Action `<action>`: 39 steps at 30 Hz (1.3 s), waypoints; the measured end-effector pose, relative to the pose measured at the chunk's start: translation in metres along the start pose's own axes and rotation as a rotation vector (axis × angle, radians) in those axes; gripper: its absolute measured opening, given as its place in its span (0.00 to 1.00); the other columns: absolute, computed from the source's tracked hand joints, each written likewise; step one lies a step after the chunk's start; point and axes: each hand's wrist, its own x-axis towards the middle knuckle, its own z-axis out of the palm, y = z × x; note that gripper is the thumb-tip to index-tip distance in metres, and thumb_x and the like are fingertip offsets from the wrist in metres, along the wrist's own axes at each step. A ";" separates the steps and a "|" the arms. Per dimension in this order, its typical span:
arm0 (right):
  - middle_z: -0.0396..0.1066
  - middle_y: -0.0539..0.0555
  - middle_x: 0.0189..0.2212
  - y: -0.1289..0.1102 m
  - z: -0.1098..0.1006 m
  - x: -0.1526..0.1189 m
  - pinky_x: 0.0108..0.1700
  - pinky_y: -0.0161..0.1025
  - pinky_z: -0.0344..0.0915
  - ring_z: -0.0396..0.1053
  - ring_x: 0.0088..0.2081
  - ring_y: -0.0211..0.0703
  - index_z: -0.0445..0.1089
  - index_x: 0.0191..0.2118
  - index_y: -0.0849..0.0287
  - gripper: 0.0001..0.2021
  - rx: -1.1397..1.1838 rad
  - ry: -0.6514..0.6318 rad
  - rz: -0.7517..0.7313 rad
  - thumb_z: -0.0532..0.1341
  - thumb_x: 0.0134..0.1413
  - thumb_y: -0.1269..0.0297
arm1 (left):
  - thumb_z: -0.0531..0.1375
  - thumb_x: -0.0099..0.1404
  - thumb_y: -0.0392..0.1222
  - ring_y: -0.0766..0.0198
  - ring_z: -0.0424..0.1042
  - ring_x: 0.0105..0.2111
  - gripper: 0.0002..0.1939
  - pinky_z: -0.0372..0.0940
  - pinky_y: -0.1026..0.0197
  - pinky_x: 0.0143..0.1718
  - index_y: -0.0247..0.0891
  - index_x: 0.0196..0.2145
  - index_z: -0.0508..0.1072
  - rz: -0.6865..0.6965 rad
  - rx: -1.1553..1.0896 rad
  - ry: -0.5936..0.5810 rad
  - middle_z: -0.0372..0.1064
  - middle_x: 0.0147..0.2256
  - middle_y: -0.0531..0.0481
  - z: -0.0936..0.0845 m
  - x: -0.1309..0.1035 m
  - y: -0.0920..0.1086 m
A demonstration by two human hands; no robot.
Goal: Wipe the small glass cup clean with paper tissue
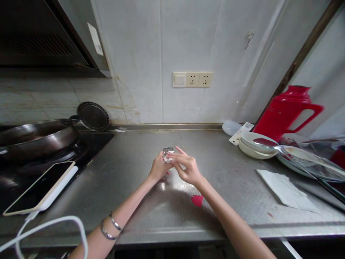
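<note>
Near the middle of the view, above the steel counter point(129, 172), my left hand point(159, 167) is closed around a small silver-and-white object point(168, 151). My right hand point(188, 168) meets it from the right, its fingertips on the white part of the object; the index finger sticks out and the other fingers are bent. What the object is, I cannot make out. A red scalloped piece point(197, 200) lies on the counter beside my right forearm. Two silver bangles are on my left forearm.
A pan point(37, 138) sits on the stove at left, with a phone point(40, 187) and white cable in front. At right stand a red thermos point(285, 113), stacked bowls point(257, 149), a plate with utensils and a white tissue point(287, 190). Wall sockets point(198, 80) are behind.
</note>
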 end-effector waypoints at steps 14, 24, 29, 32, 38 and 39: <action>0.76 0.55 0.42 0.005 0.002 -0.002 0.59 0.53 0.61 0.72 0.49 0.45 0.72 0.45 0.55 0.15 -0.071 0.044 0.010 0.53 0.57 0.75 | 0.67 0.49 0.45 0.64 0.70 0.26 0.28 0.66 0.67 0.15 0.36 0.46 0.65 0.005 0.045 -0.019 0.69 0.32 0.50 0.009 -0.003 -0.009; 0.78 0.51 0.38 0.004 0.000 0.001 0.58 0.54 0.62 0.76 0.41 0.45 0.74 0.42 0.53 0.13 -0.051 0.210 0.120 0.53 0.60 0.71 | 0.69 0.46 0.49 0.62 0.71 0.29 0.31 0.68 0.66 0.16 0.36 0.46 0.64 -0.027 -0.007 -0.017 0.70 0.35 0.49 0.010 -0.010 0.005; 0.76 0.54 0.43 0.006 0.001 0.001 0.58 0.53 0.62 0.74 0.45 0.45 0.72 0.46 0.53 0.14 -0.090 0.190 0.098 0.53 0.60 0.72 | 0.70 0.45 0.48 0.63 0.72 0.29 0.33 0.69 0.65 0.17 0.37 0.46 0.64 -0.007 -0.088 -0.007 0.69 0.34 0.50 0.007 -0.010 0.008; 0.75 0.55 0.44 0.006 0.001 -0.001 0.59 0.53 0.61 0.73 0.48 0.45 0.72 0.46 0.54 0.15 -0.110 0.168 0.039 0.53 0.59 0.73 | 0.69 0.46 0.50 0.62 0.73 0.30 0.33 0.69 0.65 0.17 0.36 0.46 0.63 -0.022 -0.145 0.000 0.70 0.37 0.47 0.005 -0.008 0.009; 0.76 0.53 0.42 0.004 0.002 -0.003 0.59 0.55 0.60 0.73 0.48 0.46 0.73 0.44 0.53 0.14 -0.070 0.143 0.024 0.54 0.59 0.73 | 0.68 0.48 0.52 0.58 0.74 0.33 0.32 0.70 0.64 0.18 0.36 0.46 0.63 -0.019 -0.138 0.018 0.70 0.39 0.45 0.000 -0.005 0.009; 0.77 0.52 0.42 0.003 0.002 -0.002 0.59 0.54 0.60 0.73 0.46 0.45 0.73 0.44 0.52 0.13 -0.052 0.161 0.050 0.54 0.59 0.72 | 0.68 0.48 0.52 0.59 0.74 0.33 0.32 0.69 0.64 0.18 0.36 0.46 0.63 -0.014 -0.121 0.021 0.70 0.38 0.45 0.000 -0.005 0.009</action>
